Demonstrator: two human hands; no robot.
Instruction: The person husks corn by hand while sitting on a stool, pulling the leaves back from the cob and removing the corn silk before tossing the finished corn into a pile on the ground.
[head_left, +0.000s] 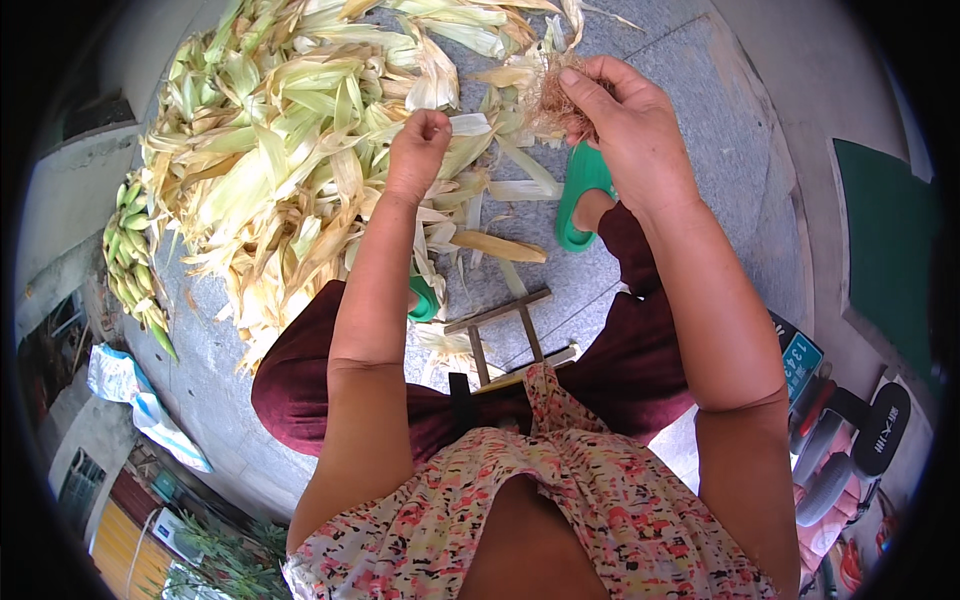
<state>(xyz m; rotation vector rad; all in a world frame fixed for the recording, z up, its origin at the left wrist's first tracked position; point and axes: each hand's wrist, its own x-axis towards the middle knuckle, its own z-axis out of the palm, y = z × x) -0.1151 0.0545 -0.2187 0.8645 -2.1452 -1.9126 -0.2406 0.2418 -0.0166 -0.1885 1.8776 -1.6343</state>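
Observation:
A bundle of reddish-brown corn silk (559, 101) is pinched between the thumb and fingers of my right hand (630, 124), above the green clog (579, 196) on my right foot. My left hand (421, 150) is held over the near right side of a large heap of pale green and yellow corn husks (300, 127). Its fingers are curled; a white husk strip (470, 124) lies right beside the fingertips, and I cannot tell whether they grip it. Loose husk pieces (499, 246) lie on the stone paving between my feet.
A wooden-framed stool (499, 311) shows between my legs. Unhusked or green-husked corn ears (131, 255) are piled left of the heap. A white and blue plastic bag (150, 405) lies at the lower left. A parked scooter (832, 442) stands at my right, and plants (232, 559) at the lower left.

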